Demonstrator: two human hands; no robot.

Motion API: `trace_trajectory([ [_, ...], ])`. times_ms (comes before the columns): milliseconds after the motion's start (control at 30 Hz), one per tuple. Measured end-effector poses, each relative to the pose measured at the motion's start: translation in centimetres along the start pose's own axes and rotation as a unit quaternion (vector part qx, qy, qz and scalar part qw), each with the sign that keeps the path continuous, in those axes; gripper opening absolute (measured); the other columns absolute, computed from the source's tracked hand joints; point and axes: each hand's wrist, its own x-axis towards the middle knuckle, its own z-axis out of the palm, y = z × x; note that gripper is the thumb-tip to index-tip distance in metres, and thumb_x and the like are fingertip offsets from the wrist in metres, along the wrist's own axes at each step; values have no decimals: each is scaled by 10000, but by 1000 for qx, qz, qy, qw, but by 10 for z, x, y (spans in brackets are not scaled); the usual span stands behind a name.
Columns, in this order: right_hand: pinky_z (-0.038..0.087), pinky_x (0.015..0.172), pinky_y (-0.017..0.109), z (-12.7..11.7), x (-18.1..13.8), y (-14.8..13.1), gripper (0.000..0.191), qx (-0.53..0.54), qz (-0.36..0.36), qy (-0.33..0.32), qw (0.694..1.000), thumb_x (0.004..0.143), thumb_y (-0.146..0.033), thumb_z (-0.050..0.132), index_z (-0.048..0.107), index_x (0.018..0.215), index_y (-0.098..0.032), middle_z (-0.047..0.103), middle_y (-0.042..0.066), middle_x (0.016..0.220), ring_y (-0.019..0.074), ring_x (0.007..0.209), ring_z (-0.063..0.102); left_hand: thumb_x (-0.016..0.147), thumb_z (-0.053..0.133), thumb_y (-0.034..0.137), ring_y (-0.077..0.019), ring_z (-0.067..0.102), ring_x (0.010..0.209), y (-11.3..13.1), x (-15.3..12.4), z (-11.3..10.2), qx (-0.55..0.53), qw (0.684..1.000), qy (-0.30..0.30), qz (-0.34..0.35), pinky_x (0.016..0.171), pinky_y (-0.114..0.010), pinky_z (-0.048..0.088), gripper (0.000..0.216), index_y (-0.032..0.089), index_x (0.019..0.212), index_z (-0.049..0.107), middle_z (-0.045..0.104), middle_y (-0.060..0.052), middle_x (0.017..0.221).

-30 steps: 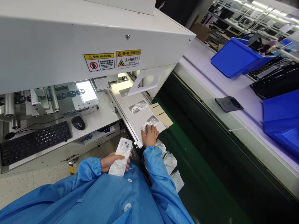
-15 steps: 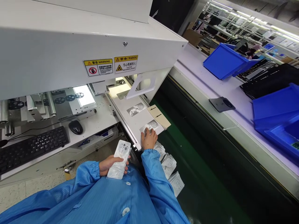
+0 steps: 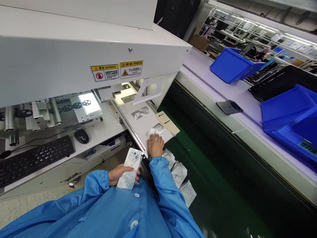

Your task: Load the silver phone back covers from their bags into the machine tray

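In my left hand (image 3: 121,174) is a pale, translucent stack of phone back covers (image 3: 130,165), camera holes at the top, held tilted in front of my body. The thumb lies across its face and the fingers wrap behind. My right hand (image 3: 156,145) rests at the near end of a white conveyor belt (image 3: 138,127), fingers stretched over a phone back cover (image 3: 158,128) with a speckled surface. Farther up the belt lies a second speckled cover (image 3: 140,113). Another cover (image 3: 128,98) sits under the machine's light.
Stacks of covers (image 3: 179,173) stand beside my right forearm. A white machine (image 3: 61,62) with warning labels overhangs the belt. To the left are a keyboard (image 3: 37,158) and a mouse (image 3: 81,136); to the right, blue bins (image 3: 231,66) and a dark cover (image 3: 229,107) on a ledge.
The covers on the belt have shifted slightly toward the machine, and the dark discs on the film have moved a little right. My left hand still holds its covers; the view has shifted slightly.
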Motion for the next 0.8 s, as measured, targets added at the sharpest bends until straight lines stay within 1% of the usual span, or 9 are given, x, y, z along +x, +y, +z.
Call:
trace_trajectory([
  [267, 176, 1102, 602, 5, -1, -6, 488, -6, 12, -12, 1000, 982, -440, 371, 477, 1416, -242, 358, 164, 1510, 375, 1381, 285, 712, 772, 253, -240, 687, 772, -4, -3, 5, 29, 1000, -4, 1, 818, -458, 517, 514, 116, 1189, 639, 695, -102, 893],
  [400, 259, 1108, 524, -11, -8, -6, 465, 108, -10, 19, 994, 973, -414, 400, 530, 1363, -197, 415, 167, 1465, 324, 1357, 347, 725, 762, 257, -233, 686, 769, -3, -4, 5, 40, 999, 9, 5, 832, -459, 517, 492, 116, 1181, 643, 698, -107, 911],
  [467, 385, 1039, 409, -25, -20, -6, 445, 232, -44, 9, 972, 974, -421, 398, 576, 1297, -172, 546, 151, 1333, 254, 1234, 491, 725, 760, 255, -235, 687, 771, -3, -3, 8, 46, 999, 4, -2, 830, -460, 516, 469, 113, 1158, 648, 701, -110, 918],
  [533, 484, 871, 305, -40, -39, -5, 409, 350, -76, -64, 931, 965, -450, 410, 639, 1165, -177, 672, 87, 1081, 185, 989, 614, 717, 766, 255, -247, 691, 791, -3, 1, 12, 62, 998, -12, -19, 822, -456, 515, 454, 114, 1133, 650, 707, -119, 937],
  [600, 489, 721, 247, -52, -57, 1, 359, 418, -86, -141, 893, 934, -469, 466, 671, 1007, -184, 684, 21, 853, 146, 780, 620, 707, 774, 263, -249, 693, 806, -7, 8, 17, 89, 994, -37, -46, 817, -441, 512, 453, 115, 1117, 650, 713, -123, 948],
  [633, 476, 689, 233, -56, -65, 9, 332, 431, -79, -153, 886, 914, -464, 497, 671, 945, -183, 669, 4, 794, 138, 734, 605, 702, 777, 268, -245, 693, 805, -11, 13, 20, 107, 991, -48, -63, 813, -430, 511, 455, 115, 1111, 649, 716, -123, 949],
  [700, 455, 683, 230, -62, -78, 39, 294, 421, -19, -84, 903, 888, -436, 514, 658, 896, -180, 651, -1, 771, 135, 714, 581, 689, 782, 277, -230, 692, 771, -21, 21, 25, 157, 980, -67, -106, 782, -396, 512, 456, 110, 1092, 650, 725, -116, 920],
  [767, 442, 694, 245, -67, -94, 89, 302, 364, 112, 66, 922, 882, -416, 465, 641, 905, -171, 645, 15, 790, 144, 715, 562, 668, 788, 280, -210, 686, 707, -30, 28, 28, 215, 961, -74, -157, 722, -350, 507, 453, 98, 1059, 652, 733, -107, 848],
  [800, 437, 691, 254, -69, -106, 120, 319, 322, 196, 145, 915, 879, -411, 431, 632, 912, -166, 641, 24, 794, 150, 708, 551, 654, 791, 280, -202, 681, 678, -34, 31, 29, 239, 952, -72, -178, 693, -330, 500, 456, 92, 1045, 651, 734, -103, 811],
])
